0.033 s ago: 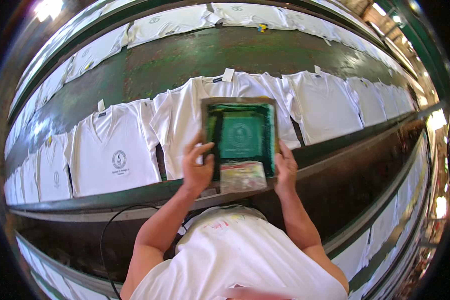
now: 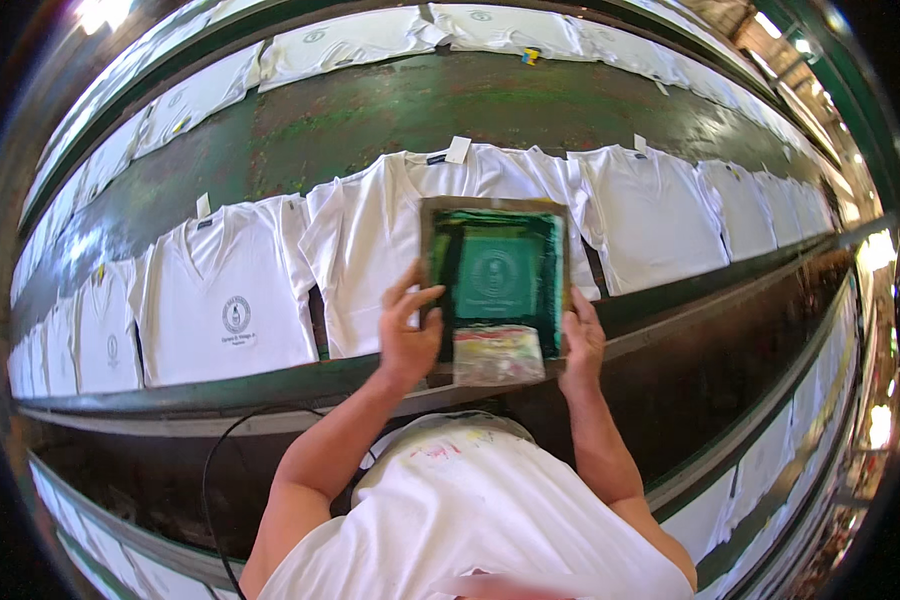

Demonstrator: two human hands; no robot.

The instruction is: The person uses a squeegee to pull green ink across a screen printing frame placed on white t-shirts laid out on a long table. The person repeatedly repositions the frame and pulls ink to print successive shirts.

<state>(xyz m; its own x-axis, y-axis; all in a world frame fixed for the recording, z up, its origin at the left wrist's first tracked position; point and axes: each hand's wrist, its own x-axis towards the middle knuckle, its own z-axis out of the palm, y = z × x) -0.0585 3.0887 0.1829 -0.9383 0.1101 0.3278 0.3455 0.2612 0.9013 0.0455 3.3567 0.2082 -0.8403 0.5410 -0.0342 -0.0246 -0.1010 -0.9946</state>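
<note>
Both hands hold a screen printing frame (image 2: 495, 218) with green mesh and a round emblem, over a white V-neck shirt (image 2: 365, 250). My left hand (image 2: 410, 335) grips its left side, thumb and fingers bent at the edge. My right hand (image 2: 583, 345) clasps the right side. A pale, paint-smeared squeegee (image 2: 497, 357) rests at the near end of the frame, sticking out over its edge. The frame covers the middle and lower part of the shirt, and whether it touches the cloth I cannot tell. To the left, a white shirt (image 2: 185, 330) bears a dark round print.
More white shirts (image 2: 650, 215) lie in a row along the long green table (image 2: 370, 115), with another row at its far side. A small yellow and blue object (image 2: 530, 57) sits by the far row. A black cable (image 2: 206, 490) hangs at my left.
Both hands and the screen printing frame have shifted slightly to the right over the shirt. My grip looks the same.
</note>
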